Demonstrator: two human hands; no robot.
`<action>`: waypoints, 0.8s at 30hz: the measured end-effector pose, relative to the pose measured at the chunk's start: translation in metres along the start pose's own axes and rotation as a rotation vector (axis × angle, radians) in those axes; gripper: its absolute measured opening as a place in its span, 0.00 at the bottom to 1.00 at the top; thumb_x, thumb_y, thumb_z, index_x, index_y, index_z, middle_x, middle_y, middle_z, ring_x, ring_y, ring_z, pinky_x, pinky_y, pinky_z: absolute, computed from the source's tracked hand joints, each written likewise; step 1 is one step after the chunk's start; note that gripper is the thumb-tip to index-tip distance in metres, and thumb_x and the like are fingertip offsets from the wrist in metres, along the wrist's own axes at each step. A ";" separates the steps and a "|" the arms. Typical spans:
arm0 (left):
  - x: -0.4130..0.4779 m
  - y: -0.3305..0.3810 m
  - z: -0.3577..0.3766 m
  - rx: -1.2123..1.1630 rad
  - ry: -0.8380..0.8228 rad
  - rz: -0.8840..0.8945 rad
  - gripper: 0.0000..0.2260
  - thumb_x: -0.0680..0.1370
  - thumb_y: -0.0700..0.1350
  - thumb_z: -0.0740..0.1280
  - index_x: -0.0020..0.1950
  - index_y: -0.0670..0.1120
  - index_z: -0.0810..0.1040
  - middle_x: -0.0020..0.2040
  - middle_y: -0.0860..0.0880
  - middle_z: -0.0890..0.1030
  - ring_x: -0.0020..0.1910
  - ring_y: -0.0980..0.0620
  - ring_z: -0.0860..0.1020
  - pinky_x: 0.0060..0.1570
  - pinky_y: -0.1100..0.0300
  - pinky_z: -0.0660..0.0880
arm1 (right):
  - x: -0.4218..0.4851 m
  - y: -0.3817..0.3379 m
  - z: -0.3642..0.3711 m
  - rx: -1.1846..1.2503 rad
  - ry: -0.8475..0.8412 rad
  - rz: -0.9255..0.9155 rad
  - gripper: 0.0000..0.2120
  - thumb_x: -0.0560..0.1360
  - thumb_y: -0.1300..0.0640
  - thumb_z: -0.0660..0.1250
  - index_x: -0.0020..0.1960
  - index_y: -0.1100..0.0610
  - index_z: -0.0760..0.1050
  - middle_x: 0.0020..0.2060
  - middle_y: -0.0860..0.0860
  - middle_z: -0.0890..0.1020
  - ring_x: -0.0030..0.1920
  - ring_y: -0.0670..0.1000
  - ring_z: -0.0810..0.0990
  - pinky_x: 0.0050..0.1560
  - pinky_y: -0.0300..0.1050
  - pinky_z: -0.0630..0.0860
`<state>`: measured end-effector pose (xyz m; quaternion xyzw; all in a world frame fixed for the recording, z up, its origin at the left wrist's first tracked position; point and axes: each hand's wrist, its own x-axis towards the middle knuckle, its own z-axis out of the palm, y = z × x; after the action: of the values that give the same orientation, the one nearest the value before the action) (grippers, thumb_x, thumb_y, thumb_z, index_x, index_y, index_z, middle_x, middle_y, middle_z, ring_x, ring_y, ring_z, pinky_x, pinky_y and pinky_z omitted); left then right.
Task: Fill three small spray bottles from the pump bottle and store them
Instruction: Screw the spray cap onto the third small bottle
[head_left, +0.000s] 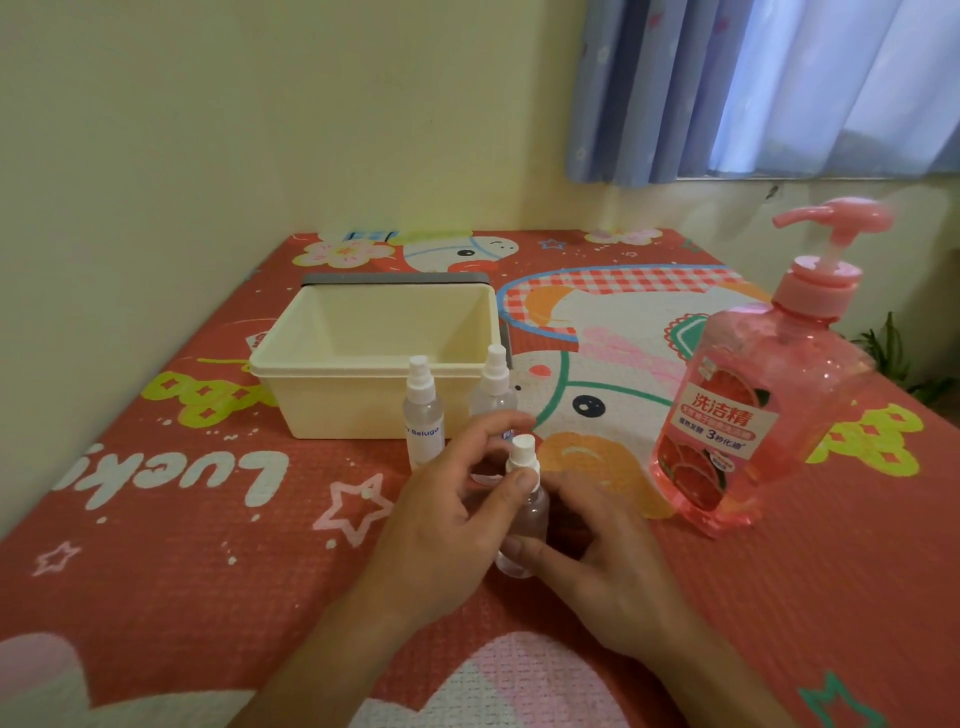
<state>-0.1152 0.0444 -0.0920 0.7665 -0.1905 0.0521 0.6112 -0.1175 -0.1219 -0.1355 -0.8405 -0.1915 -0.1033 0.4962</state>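
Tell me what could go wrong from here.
1. Left hand and right hand grip the nearest spray bottle close to the labelled bottle and the rear bottle; a knuckle could tip either.
2. The spout of the pump bottle looks wide beside these narrow necks; soap may drip onto the mat.

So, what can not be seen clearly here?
Head view:
Fill level of the held spray bottle: clear body, partly covered by left hand and right hand.
Lower body of the middle spray bottle: behind left hand.
Small label print on the pump bottle: too small; nozzle blurred.
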 end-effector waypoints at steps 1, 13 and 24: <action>-0.001 0.000 0.000 -0.016 -0.006 0.000 0.12 0.78 0.45 0.66 0.59 0.58 0.77 0.49 0.56 0.82 0.48 0.55 0.83 0.49 0.53 0.81 | 0.000 0.000 0.000 -0.011 0.001 -0.003 0.20 0.71 0.40 0.72 0.61 0.42 0.78 0.49 0.42 0.83 0.51 0.47 0.82 0.49 0.55 0.78; 0.005 0.002 0.001 -0.144 0.111 -0.025 0.06 0.74 0.48 0.68 0.49 0.54 0.82 0.43 0.51 0.85 0.43 0.54 0.84 0.45 0.62 0.79 | -0.001 -0.001 0.000 -0.037 0.016 -0.014 0.18 0.70 0.42 0.72 0.59 0.41 0.78 0.46 0.43 0.82 0.48 0.47 0.82 0.48 0.55 0.78; 0.010 0.007 -0.007 0.023 0.039 -0.031 0.07 0.75 0.50 0.67 0.49 0.51 0.82 0.43 0.54 0.84 0.43 0.58 0.82 0.45 0.66 0.77 | -0.001 -0.003 -0.001 -0.055 0.010 -0.018 0.17 0.70 0.43 0.72 0.58 0.43 0.79 0.45 0.42 0.82 0.48 0.47 0.81 0.47 0.52 0.77</action>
<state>-0.1078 0.0474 -0.0804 0.7750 -0.1660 0.0597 0.6068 -0.1200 -0.1217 -0.1326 -0.8517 -0.1935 -0.1172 0.4728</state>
